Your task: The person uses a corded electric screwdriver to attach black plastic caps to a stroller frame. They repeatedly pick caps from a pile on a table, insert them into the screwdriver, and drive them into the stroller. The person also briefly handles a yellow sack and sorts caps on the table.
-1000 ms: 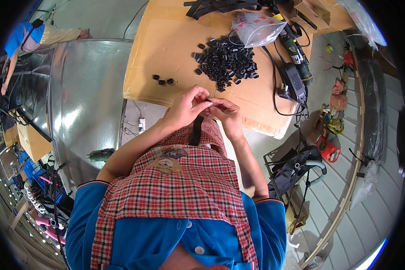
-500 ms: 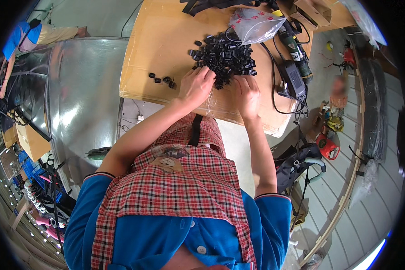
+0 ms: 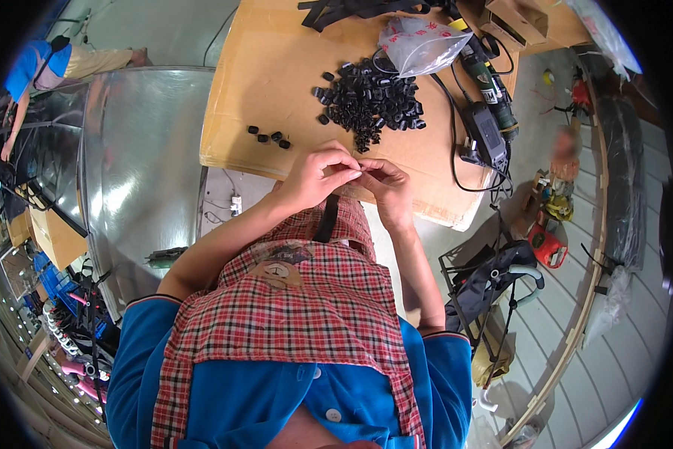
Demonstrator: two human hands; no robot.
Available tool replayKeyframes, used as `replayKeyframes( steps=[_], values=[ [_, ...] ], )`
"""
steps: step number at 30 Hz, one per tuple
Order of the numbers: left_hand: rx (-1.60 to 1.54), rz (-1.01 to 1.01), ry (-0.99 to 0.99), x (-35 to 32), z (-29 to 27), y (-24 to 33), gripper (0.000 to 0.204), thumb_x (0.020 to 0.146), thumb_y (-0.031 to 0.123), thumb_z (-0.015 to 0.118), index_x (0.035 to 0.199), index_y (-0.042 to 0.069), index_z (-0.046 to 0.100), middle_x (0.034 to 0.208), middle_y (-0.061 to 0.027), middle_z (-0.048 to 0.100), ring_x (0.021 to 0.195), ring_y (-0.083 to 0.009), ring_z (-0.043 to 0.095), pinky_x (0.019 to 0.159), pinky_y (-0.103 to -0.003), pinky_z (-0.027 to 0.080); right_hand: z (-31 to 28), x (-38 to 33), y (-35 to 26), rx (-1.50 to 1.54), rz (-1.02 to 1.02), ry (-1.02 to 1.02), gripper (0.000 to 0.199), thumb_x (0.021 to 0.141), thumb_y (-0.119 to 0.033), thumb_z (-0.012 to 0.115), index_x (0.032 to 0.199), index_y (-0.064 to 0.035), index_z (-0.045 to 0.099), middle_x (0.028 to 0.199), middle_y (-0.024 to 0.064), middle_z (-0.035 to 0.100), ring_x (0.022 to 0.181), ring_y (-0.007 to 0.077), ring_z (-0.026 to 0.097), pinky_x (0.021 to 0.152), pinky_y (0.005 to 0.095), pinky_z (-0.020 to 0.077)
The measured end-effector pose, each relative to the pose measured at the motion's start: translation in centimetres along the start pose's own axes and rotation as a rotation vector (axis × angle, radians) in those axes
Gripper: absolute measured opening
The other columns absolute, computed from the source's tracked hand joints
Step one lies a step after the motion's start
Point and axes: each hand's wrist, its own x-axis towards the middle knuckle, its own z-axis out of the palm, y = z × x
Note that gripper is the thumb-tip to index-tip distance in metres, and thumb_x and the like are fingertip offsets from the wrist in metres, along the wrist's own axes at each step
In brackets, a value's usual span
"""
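My left hand (image 3: 318, 177) and my right hand (image 3: 389, 191) meet at the fingertips just above the near edge of the cardboard-covered table (image 3: 276, 90). Both are closed in a pinch around a small black piece (image 3: 361, 168), mostly hidden by the fingers. Just beyond them lies a heap of small black plastic parts (image 3: 374, 93), with finer bits at its near side and larger blocky ones around. To the left, several black parts (image 3: 276, 137) sit apart from the heap.
A clear plastic bag (image 3: 422, 45) lies behind the heap. A dark green power tool (image 3: 490, 86) and a black power adapter (image 3: 486, 131) with cables occupy the right side. Black straps (image 3: 359, 9) and an open cardboard box (image 3: 516, 21) are at the back. Another person (image 3: 41, 63) is at far left.
Both hands have drawn back from the heap toward me and come together at the fingertips. The near side of the heap now shows uncovered.
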Motion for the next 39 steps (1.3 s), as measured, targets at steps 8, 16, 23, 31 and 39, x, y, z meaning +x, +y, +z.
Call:
replayKeyframes(
  steps=[8,16,23,31,39],
  values=[
    [-0.043,-0.077,0.068,-1.1,-0.3,-0.5,0.009,0.088,0.001,0.07,0.093,-0.002,0.064,0.089,-0.0075,0.065,0.081,-0.0127,0.066,0.069,-0.025,0.054,1.1,-0.3,1.1,0.168,0.067,0.026,0.018,0.089,0.005,0.067,0.107,0.006,0.066,0.096,0.013,0.071,0.084,0.0174,0.07,0.079,0.0278,0.0582],
    [0.004,-0.184,0.063,-0.7,-0.8,0.2,0.011,0.088,0.004,0.072,0.092,-0.002,0.064,0.084,-0.0048,0.068,0.071,-0.0087,0.064,0.065,-0.024,0.053,2.4,0.3,0.7,-0.095,-0.029,0.071,0.022,0.088,0.004,0.069,0.11,0.0045,0.066,0.104,0.0108,0.071,0.095,0.0164,0.068,0.089,0.0297,0.0558],
    [0.131,-0.064,0.133,-0.8,-1.3,-1.4,0.022,0.084,0.007,0.074,0.1,0.001,0.06,0.086,-0.008,0.066,0.075,-0.0182,0.066,0.068,-0.031,0.054,1.5,0.5,1.2,0.337,0.179,-0.134,0.024,0.092,0.004,0.062,0.116,0.0047,0.064,0.108,0.0135,0.07,0.095,0.0202,0.07,0.086,0.0309,0.0582],
    [0.824,0.082,0.179,-0.6,-4.3,-2.6,0.014,0.081,0.015,0.076,0.087,0.006,0.067,0.091,-0.0071,0.062,0.08,-0.027,0.064,0.071,-0.038,0.052,-2.0,3.8,-1.4,-0.688,-0.403,0.203,0.019,0.085,0.001,0.068,0.104,0.0003,0.068,0.106,0.0118,0.069,0.09,0.0194,0.068,0.078,0.0303,0.0557],
    [0.826,0.317,0.26,5.1,-1.2,-4.1,0.011,0.081,0.011,0.073,0.085,0.008,0.064,0.089,-0.0052,0.059,0.08,-0.0258,0.061,0.073,-0.039,0.048,-3.1,6.9,-2.6,-1.431,-0.726,0.337,0.018,0.081,-0.002,0.067,0.098,-0.0011,0.07,0.097,0.012,0.062,0.09,0.032,0.063,0.077,0.0414,0.0533]
  ],
)
